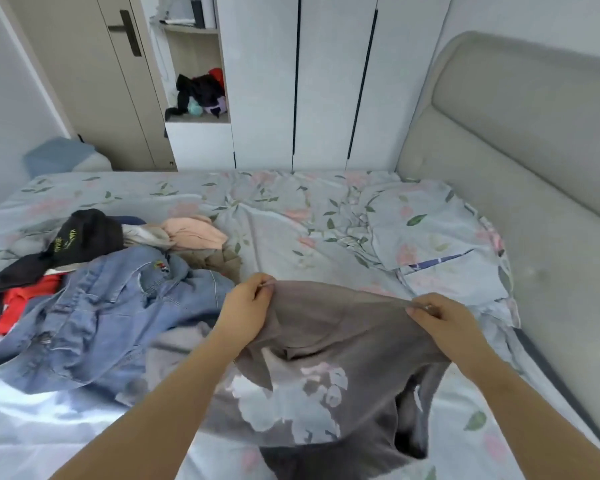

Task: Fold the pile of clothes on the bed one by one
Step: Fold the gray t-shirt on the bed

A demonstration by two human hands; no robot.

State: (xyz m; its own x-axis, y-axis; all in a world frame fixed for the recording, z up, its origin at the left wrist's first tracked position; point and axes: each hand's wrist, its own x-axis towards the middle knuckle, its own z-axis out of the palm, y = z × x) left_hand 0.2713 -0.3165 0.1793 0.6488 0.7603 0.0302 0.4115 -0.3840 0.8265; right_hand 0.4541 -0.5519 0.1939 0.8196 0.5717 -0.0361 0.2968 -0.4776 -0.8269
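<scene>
Head view shows the grey printed garment (329,344) stretched between our fingers, its top edge pinched by left hand (246,306) and right hand (442,322), the rest draping towards us over the bed (291,216). We should hold that edge taut and level, then lay it flat beyond our fingertips, clear of the denim jacket (111,306) left of our left fingers.

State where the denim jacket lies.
Head view: the denim jacket lies left of centre on the bed, beside the left hand gripping the grey garment.
</scene>
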